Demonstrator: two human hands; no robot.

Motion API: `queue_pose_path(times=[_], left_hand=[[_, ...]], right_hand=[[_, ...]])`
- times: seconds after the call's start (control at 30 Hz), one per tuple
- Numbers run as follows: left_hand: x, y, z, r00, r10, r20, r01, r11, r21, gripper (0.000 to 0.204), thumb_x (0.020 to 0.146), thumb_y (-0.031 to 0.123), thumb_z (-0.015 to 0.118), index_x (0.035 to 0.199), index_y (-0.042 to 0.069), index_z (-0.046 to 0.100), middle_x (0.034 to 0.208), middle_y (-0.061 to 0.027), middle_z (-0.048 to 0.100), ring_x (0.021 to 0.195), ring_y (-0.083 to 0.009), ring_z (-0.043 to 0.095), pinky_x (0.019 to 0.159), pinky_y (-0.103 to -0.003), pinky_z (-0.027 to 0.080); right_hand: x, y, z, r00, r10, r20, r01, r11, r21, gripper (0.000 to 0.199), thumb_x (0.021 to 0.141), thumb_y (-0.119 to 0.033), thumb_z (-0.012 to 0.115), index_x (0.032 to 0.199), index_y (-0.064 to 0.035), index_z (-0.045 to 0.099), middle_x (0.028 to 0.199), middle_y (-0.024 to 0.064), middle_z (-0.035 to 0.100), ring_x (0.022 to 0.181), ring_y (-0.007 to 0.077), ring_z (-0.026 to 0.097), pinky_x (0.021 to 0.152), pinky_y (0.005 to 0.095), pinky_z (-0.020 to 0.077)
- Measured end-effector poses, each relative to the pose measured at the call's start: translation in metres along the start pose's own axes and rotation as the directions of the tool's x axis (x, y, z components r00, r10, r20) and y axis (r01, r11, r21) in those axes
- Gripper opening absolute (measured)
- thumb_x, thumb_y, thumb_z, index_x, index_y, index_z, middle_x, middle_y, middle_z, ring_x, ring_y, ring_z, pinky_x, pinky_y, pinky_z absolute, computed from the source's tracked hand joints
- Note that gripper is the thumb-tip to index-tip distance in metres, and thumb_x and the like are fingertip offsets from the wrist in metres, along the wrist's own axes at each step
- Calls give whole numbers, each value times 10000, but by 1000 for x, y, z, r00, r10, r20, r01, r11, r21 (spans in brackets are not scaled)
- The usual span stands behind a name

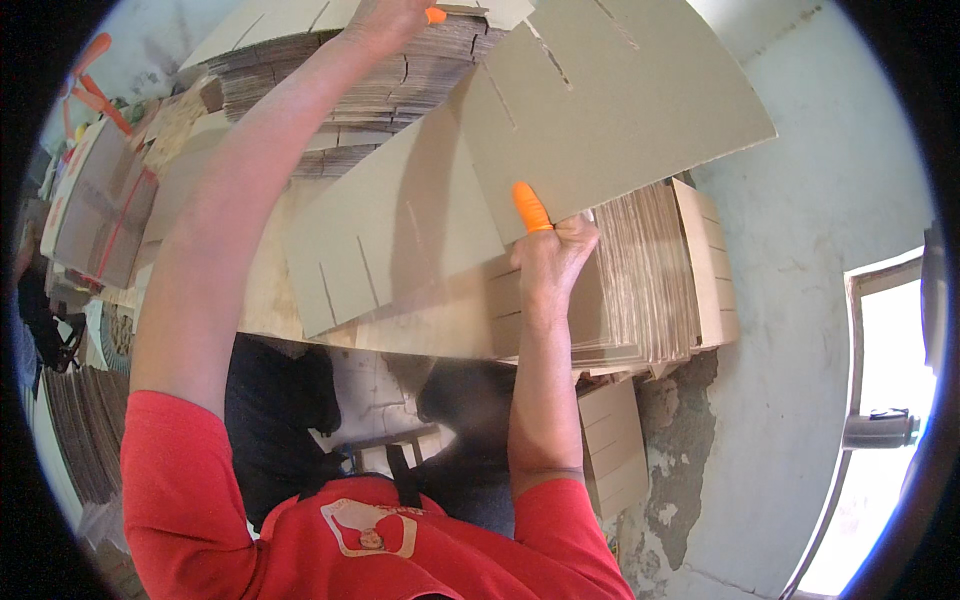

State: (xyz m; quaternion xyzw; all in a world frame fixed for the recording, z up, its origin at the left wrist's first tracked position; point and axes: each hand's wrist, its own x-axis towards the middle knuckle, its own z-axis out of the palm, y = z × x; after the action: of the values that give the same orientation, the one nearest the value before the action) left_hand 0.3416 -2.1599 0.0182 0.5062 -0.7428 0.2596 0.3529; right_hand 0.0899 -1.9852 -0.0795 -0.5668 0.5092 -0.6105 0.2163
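A slotted cardboard sheet point(610, 90), creased across its middle, slants over the table. My right hand point(557, 255) is closed on its near edge, an orange finger cover point(530, 205) lying over the board's face. Up at the picture's top edge, my left hand point(395, 22) reaches to the far stack of cardboard point(350, 85). One orange-tipped finger point(435, 15) of it shows against the top boards; the other fingers are cut off or hidden, so its grip is unclear.
Right of the sheet stands another stack of cardboard point(650, 270), on edge beside the wall point(800, 200). A clear-sided box point(105, 215) and an orange frame-like object point(92, 90) are at far left. The wooden table's point(400, 335) near edge runs before me.
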Motion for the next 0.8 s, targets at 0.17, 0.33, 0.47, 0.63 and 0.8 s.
queue_pose_path(times=[0.17,0.33,0.47,0.63,0.8], left_hand=[[8,-20,-9,942,-275,192,317,917,-244,243,759,211,730,669,30,596,713,-201,589,851,-357,634,715,-441,509],[0,0,-15,934,352,53,-356,916,185,202,758,120,669,896,-15,607,1042,-177,617,952,-341,580,779,-403,530],[-2,4,-22,917,358,174,-381,916,123,328,784,81,619,1078,-49,554,1206,-178,552,1066,-369,536,877,-425,512],[-25,12,-24,867,427,256,-485,840,244,250,782,55,614,1016,-32,628,1195,-109,523,1027,-241,540,822,-326,539],[-48,43,-35,814,552,181,-581,784,217,125,730,63,620,814,-30,630,996,-100,531,958,-221,561,727,-270,568]], right_hand=[[0,3,3,1000,5,11,-5,996,84,400,697,191,368,882,47,692,721,130,666,390,39,414,313,234,281],[-1,8,1,1000,3,7,-4,998,70,398,701,190,353,878,56,684,723,133,659,382,40,398,311,236,280],[-2,5,1,1000,-17,17,16,998,60,396,709,189,345,860,47,684,642,94,615,378,45,413,312,237,290],[-3,8,3,999,-32,8,31,998,59,388,719,191,346,833,35,683,587,74,587,370,53,434,313,232,313],[-4,3,3,998,58,13,-59,996,62,99,753,103,661,845,78,687,698,115,677,591,90,515,549,284,433]])
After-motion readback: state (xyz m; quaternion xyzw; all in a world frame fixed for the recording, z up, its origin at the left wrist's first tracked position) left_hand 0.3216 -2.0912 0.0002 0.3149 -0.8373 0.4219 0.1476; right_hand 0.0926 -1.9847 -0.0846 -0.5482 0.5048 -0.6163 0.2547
